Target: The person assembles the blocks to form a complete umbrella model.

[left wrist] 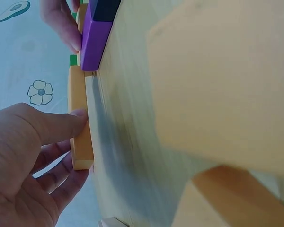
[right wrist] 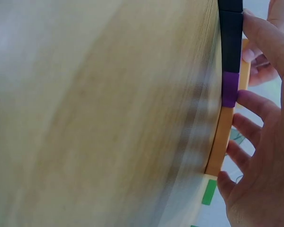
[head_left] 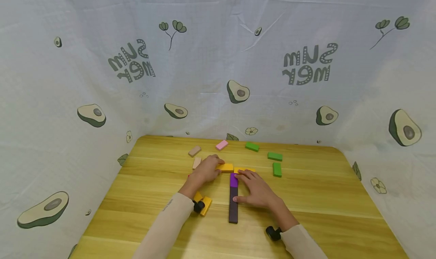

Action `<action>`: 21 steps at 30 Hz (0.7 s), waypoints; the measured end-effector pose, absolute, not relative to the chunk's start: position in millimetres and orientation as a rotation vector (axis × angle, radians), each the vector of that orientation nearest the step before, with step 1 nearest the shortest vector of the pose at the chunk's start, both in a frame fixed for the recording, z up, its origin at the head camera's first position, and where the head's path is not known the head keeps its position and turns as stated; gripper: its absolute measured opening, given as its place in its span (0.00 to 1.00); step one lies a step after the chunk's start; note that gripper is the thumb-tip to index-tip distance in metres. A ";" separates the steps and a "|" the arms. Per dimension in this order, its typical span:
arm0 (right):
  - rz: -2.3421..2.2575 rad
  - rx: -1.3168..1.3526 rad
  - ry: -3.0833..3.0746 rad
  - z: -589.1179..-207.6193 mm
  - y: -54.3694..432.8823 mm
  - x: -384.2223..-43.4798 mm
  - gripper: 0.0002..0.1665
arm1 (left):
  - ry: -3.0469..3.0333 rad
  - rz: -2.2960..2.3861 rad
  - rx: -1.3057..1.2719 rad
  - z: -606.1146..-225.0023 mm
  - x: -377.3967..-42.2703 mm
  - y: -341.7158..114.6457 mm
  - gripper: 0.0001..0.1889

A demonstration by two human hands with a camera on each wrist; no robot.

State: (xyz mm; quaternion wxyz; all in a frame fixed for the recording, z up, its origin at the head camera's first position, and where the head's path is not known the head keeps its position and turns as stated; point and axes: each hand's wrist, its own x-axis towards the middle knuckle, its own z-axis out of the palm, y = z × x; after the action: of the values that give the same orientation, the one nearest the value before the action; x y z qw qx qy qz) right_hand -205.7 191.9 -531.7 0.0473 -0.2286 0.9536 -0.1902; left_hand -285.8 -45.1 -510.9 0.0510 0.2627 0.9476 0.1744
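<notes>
On wood-grain table (head_left: pixel 146 198) | left hand (head_left: pixel 206 169) pinches left yellow block (head_left: pixel 226 167) between thumb and fingers | right hand (head_left: pixel 257 189) spread, thumb against black blocks (head_left: pixel 233 212), fingertips at purple block (head_left: pixel 233 180) and right yellow block (right wrist: pixel 221 142) | yellow blocks lined across purple-black column's far end | green blocks (head_left: pixel 274 156) farther right

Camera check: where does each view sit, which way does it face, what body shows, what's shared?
Head: on the head, facing forward and down at the table and cloth; shows left hand, right hand, both sleeves.
Left wrist: on that wrist, facing the left hand pinching a yellow block; right-hand fingers at top.
Right wrist: on that wrist, facing the right hand beside a black block; part of the left hand beyond.
Both wrist views share the purple block.
</notes>
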 end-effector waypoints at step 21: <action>-0.593 -0.698 2.915 -534.4 193.3 -205.8 0.52 | 2.881 0.468 0.802 -520.1 -287.3 -37.6 0.18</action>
State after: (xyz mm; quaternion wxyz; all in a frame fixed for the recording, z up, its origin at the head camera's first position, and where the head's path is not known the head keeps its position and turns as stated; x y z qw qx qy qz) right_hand -205.8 193.3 -534.4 0.0432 -0.2283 0.9531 -0.1939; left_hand -287.3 -37.6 -520.1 0.0572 0.2645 0.9502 0.1545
